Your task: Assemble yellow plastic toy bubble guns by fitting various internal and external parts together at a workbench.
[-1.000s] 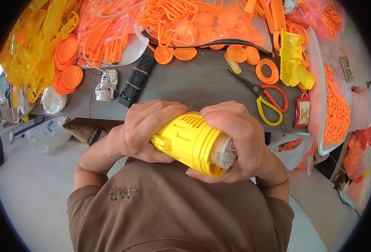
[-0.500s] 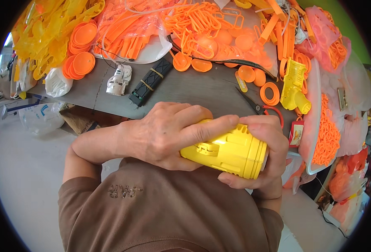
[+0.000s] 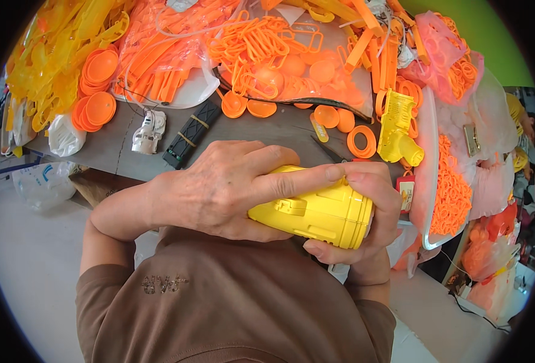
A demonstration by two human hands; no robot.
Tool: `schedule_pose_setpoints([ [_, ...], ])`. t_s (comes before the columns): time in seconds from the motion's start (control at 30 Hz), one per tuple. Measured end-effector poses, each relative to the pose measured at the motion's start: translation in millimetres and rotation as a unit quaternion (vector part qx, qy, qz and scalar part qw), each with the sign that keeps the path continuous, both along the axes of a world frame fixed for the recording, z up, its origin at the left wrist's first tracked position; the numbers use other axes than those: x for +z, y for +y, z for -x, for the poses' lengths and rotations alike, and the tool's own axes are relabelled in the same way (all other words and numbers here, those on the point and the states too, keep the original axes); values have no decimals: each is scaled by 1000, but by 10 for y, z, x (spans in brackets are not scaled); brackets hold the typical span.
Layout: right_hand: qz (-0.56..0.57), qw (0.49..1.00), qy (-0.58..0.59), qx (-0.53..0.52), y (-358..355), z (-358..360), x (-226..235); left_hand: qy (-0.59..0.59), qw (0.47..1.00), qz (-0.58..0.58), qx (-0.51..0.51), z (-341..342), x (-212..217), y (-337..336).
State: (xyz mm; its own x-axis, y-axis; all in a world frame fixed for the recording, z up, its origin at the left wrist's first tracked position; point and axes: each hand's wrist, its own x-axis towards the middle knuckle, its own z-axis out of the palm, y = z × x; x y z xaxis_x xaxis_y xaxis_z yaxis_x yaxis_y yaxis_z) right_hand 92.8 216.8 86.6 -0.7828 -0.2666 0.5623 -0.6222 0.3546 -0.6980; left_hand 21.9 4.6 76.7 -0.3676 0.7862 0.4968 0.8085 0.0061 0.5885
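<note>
A yellow plastic toy housing [image 3: 325,212], barrel-shaped with a ribbed wide end and a raised tab on its side, is gripped between my two hands close to my body. My left hand [image 3: 225,187] wraps its narrower end, index finger stretched along the top. Around the wide end curls my right hand [image 3: 379,209], thumb near my left fingertip and other fingers under the rim. Its inside and the far side are hidden. Just beyond lie a pair of scissors [image 3: 330,150], partly covered by my right hand, and a yellow toy gun-shaped shell [image 3: 399,130].
A black stick-like part with rubber bands [image 3: 192,134] and a white mechanism with wires [image 3: 149,132] lie on the grey table [image 3: 261,130]. Orange discs [image 3: 95,112], orange clips [image 3: 252,45] and yellow parts [image 3: 62,60] pile behind. A clear tub [image 3: 428,199] holds small orange rings [image 3: 451,193].
The table and its things have shifted left in view as my head turned. Both hands keep their hold on the yellow housing, which has barely tilted.
</note>
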Motion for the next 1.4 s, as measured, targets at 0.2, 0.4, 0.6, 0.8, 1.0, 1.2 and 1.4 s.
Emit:
schedule_pose_setpoints([
  [0.2, 21, 999, -34, 19, 50, 47, -108, -86, 995, 56, -16, 22, 33, 38],
  [0.4, -126, 977, 7, -171, -26, 19, 236, -50, 995, 10, 89, 14, -16, 65],
  [0.6, -24, 968, 4, -250, -208, -83, 52, 14, 985, -25, 168, -16, -128, 147],
  [0.8, 3, 975, 1, -222, -201, -9, 9, 22, 984, -27, 173, -50, -197, 154],
  [1.0, -10, 974, -9, -227, -215, -33, 29, 21, 983, -45, 179, -46, -231, 159],
  [1.2, 3, 975, -10, -223, -234, -15, 33, 12, 982, -48, 183, -49, -234, 156],
  [1.4, -14, 974, 3, -224, -222, -35, 23, 9, 986, -1, 166, -80, -202, 109],
])
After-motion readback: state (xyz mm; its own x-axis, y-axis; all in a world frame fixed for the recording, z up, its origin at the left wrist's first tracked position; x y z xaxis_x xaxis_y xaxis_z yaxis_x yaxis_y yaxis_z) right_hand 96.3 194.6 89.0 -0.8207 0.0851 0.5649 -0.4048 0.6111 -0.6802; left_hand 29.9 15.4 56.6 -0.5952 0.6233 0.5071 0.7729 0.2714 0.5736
